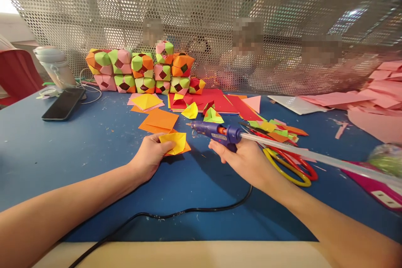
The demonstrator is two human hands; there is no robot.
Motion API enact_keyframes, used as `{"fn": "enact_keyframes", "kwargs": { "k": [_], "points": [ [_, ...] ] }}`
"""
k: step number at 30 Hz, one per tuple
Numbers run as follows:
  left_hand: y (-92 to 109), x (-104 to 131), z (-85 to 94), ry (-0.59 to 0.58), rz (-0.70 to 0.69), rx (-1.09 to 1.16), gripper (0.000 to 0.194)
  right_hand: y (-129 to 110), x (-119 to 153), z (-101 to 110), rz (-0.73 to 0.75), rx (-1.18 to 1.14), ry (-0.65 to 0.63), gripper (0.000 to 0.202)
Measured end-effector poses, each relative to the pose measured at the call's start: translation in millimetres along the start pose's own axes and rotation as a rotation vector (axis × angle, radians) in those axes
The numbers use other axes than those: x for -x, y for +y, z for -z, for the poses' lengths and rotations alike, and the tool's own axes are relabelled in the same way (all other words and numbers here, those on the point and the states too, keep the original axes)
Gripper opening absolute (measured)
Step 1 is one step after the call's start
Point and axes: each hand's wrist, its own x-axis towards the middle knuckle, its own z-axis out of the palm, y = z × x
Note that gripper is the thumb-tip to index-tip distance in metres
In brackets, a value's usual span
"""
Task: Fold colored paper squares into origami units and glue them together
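My left hand (pixel 153 153) pinches a yellow folded paper piece (pixel 177 143), with an orange paper edge showing under it. My right hand (pixel 243 157) is wrapped round the handle of a blue hot glue gun (pixel 216 132), its nozzle pointing left. A long translucent glue stick (pixel 301 149) sticks out of the gun's back end towards the right. The nozzle is above the yellow piece and apart from it. Just beyond lie orange paper squares (pixel 160 120), a small yellow folded piece (pixel 190 111) and a green-and-red folded piece (pixel 213 115).
Stacked folded-paper balls (pixel 143 71) line the metal mesh (pixel 213 16) at the back. Scissors (pixel 290 171) with red and yellow handles lie by paper scraps. A phone (pixel 63 104) and a tumbler (pixel 56 67) are left, pink paper (pixel 373 96) right. The black cord (pixel 188 210) crosses in front.
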Motion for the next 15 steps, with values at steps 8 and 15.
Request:
{"fn": "enact_keyframes", "kwargs": {
  "k": [8, 15],
  "points": [
    [2, 13, -2.8, -0.021, 0.086, 0.006, 0.017, 35, -24, -17, -0.137, 0.493, -0.092, 0.043],
    [-1, 20, -4.3, -0.043, 0.113, -0.001, 0.022, 14, -9, 19, -0.112, 0.725, -0.253, 0.052]
  ]
}}
